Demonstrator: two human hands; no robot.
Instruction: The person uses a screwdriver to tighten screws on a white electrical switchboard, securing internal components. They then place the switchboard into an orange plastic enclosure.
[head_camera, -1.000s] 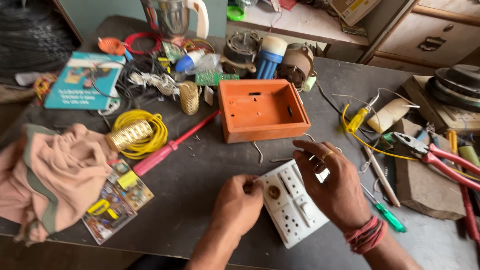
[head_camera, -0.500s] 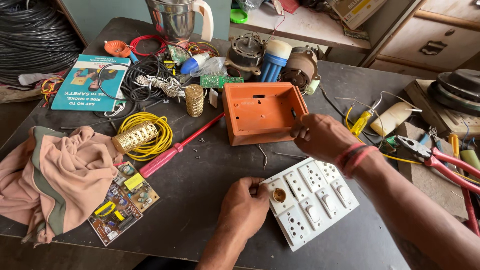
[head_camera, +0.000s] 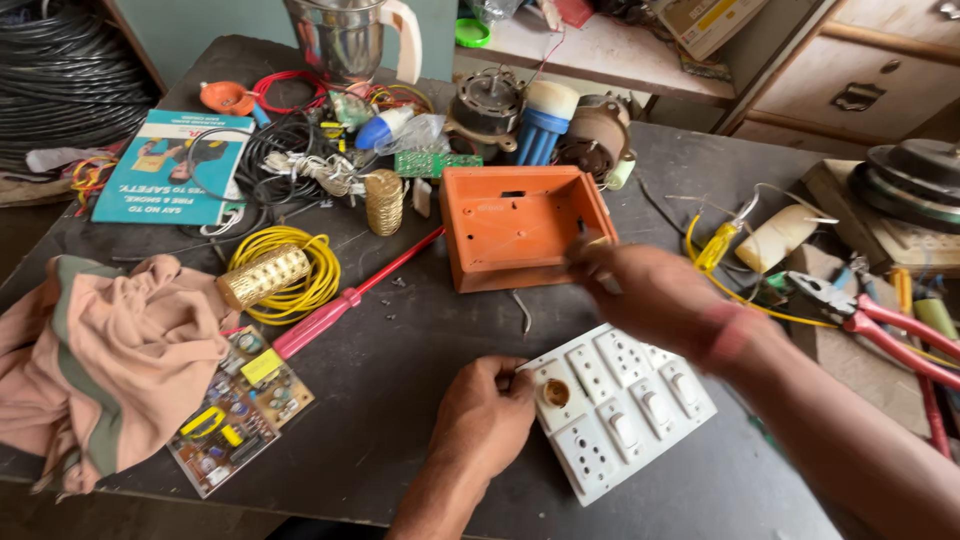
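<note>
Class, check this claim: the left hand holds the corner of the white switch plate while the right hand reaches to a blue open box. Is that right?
Not quite. In the head view, the open box is orange, not blue. The left hand does hold the corner of the white switch plate, and the right hand reaches to the box.

White plastic switch-and-socket plate (head_camera: 620, 410): white all over, rows of dark pin holes, one round brownish hole near left edge. Orange plastic open box (head_camera: 525, 225): solid orange, paler scuffs inside. Long red-handled screwdriver (head_camera: 345, 300): pinkish-red. Yellow coiled wire (head_camera: 300, 275): bright yellow; brass-coloured mesh cylinder (head_camera: 265, 277) on it, fine grid pattern. Crumpled cloth (head_camera: 100, 360): peach with olive-green stripe. Teal booklet (head_camera: 170, 165): teal, white band. Red-handled pliers (head_camera: 880, 325). Blue ribbed cylinder (head_camera: 540, 135), cream cap. Dark grey tabletop (head_camera: 400, 400).
</note>
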